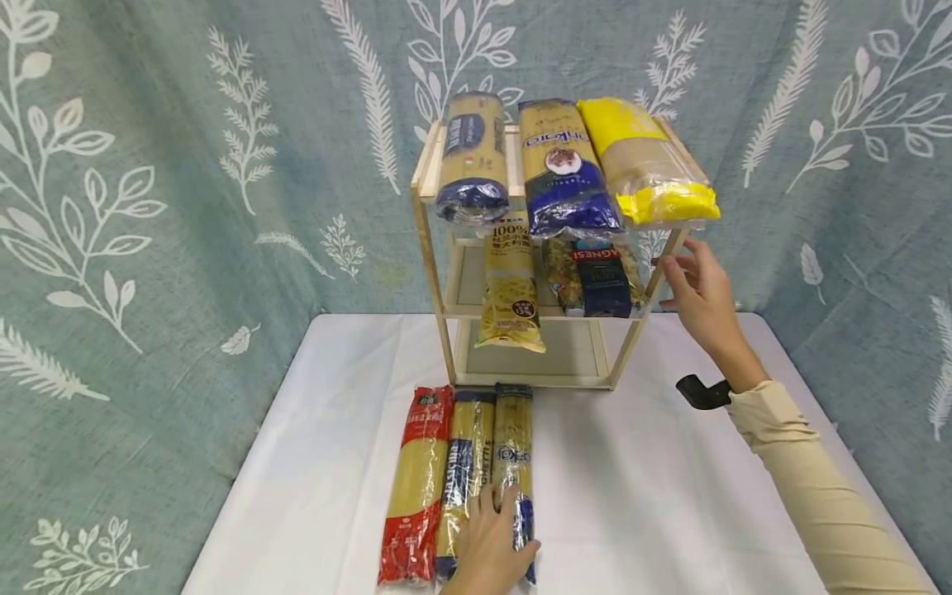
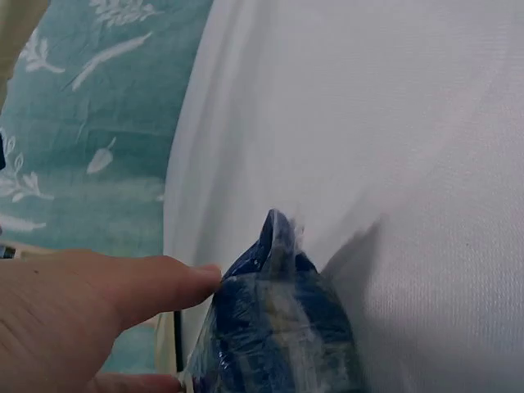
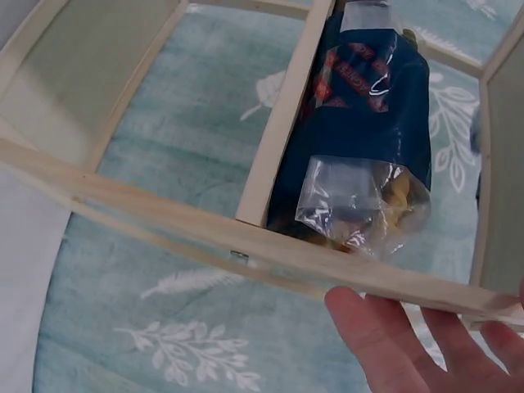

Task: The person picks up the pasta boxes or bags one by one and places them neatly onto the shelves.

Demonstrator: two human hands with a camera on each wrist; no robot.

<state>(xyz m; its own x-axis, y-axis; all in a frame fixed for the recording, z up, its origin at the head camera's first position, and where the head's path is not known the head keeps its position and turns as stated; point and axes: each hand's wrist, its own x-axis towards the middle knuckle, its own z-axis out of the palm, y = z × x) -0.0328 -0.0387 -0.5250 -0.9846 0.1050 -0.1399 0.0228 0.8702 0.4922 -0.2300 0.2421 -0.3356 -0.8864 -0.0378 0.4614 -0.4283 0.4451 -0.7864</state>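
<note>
Three long spaghetti packets lie side by side on the white table: a red-ended one [image 1: 413,487], a middle one with dark blue ends [image 1: 468,438], and a right one [image 1: 513,430] with blue ends. My left hand [image 1: 491,541] grips the right packet near its close end, thumb along its right side and fingers over its top. Its crumpled blue end [image 2: 282,327] meets my thumb in the left wrist view. My right hand [image 1: 702,289] holds the right post of a wooden rack [image 3: 196,221], its fingertips passing behind the wood.
On the rack's top lie a blue-ended pasta packet [image 1: 473,149], a blue packet [image 1: 565,165] and a yellow packet [image 1: 647,157]. Below them, a yellow pasta bag [image 1: 511,285] leans out beside a bag of coloured pasta [image 1: 598,277]. A patterned curtain [image 1: 171,207] surrounds the table [image 1: 632,479].
</note>
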